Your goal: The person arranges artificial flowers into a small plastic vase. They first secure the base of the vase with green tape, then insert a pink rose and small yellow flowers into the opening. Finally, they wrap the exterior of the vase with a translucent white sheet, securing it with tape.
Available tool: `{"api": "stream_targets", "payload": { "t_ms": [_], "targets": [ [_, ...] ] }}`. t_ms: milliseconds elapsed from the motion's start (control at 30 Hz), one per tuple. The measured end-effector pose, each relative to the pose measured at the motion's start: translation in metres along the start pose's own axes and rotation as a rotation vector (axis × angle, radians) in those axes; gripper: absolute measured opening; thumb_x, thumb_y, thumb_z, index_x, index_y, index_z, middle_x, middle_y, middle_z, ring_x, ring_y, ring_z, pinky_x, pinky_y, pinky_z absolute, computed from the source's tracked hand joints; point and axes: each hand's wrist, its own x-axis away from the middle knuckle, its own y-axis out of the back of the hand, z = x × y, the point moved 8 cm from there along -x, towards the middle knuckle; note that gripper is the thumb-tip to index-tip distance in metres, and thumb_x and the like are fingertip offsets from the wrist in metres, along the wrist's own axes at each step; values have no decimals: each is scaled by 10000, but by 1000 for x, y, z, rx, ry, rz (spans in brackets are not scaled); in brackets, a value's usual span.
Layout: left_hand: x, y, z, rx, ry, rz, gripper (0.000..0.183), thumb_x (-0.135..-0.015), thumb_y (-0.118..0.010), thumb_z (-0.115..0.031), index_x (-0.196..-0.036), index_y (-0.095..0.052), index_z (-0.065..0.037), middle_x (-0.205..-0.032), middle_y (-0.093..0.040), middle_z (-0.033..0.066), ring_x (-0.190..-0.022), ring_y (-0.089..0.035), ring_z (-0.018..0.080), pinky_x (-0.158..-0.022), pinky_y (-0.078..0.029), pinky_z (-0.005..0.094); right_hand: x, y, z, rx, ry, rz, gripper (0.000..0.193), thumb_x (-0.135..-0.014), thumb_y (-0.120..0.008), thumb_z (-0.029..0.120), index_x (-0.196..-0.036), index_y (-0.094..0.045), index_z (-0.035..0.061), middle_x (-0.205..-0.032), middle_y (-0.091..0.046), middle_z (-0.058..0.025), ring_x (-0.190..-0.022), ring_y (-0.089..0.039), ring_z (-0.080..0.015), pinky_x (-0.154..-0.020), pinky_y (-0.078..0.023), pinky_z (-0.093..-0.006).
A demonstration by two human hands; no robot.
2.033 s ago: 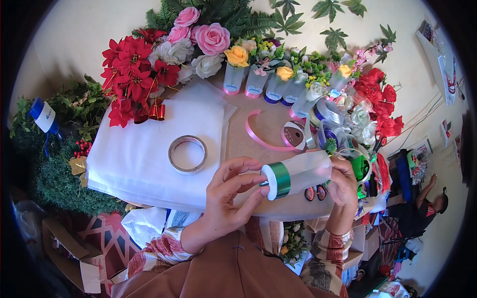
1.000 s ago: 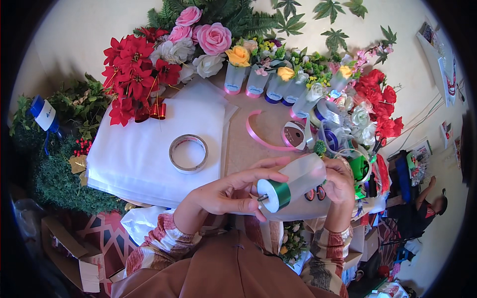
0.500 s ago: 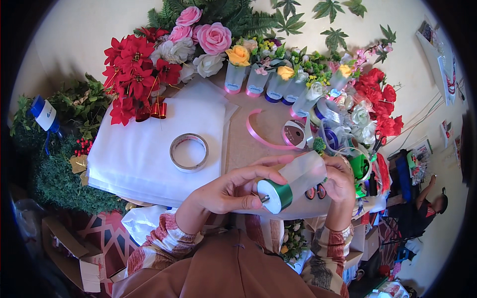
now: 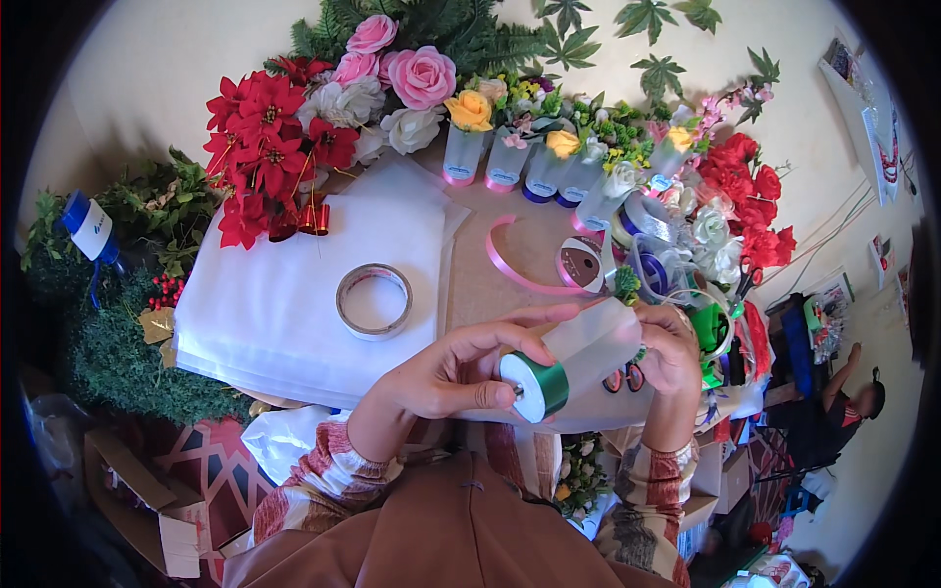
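Note:
Both hands hold a translucent frosted cylinder (image 4: 600, 338) above the table's near edge, tilted with its upper end toward the right. A shiny green ribbon band (image 4: 555, 387) wraps its lower end, whose round white base (image 4: 521, 385) faces left. My left hand (image 4: 466, 372) has its fingers round the banded end, the thumb by a small metal piece at the base's centre. My right hand (image 4: 671, 353) is closed on the opposite end, where bits of green foliage (image 4: 628, 284) show. The inside of the cylinder is hidden.
White translucent sheets (image 4: 294, 294) lie left under a tape roll (image 4: 373, 301). A pink ribbon (image 4: 510, 265) curls from its spool (image 4: 580, 264). Several flower-filled cylinders (image 4: 464, 157) stand behind; scissors (image 4: 622, 378) lie below the held one. A person (image 4: 843, 421) sits far right.
The cylinder's white base has shifted slightly left and turned, so the metal piece at its centre shows less. Both hands keep their hold.

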Motion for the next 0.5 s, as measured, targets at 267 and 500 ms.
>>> {"api": "stream_targets", "payload": {
  "t_ms": [267, 500],
  "targets": [
    [0, 4, -1, -49, -14, -39, 299, -790, -594, 22, -1078, -560, -53, -1420, -152, 243, -1156, -466, 351, -844, -507, 442, -1, -4, 5, 11, 23, -6, 155, -731, -551, 3, -850, -612, -76, -806, -549, -64, -758, -486, -132, -688, -356, -264],
    [-1, 4, -4, -95, -54, -50, 269, -802, -589, 20, -1059, -582, -57, -1409, -219, 235, -1145, -485, 301, -854, -483, 383, -1, -3, 8, 35, 29, -30, 140, -730, -564, 23, -820, -613, -72, -788, -547, -53, -743, -487, -125, -687, -356, -260]
  ]
}}
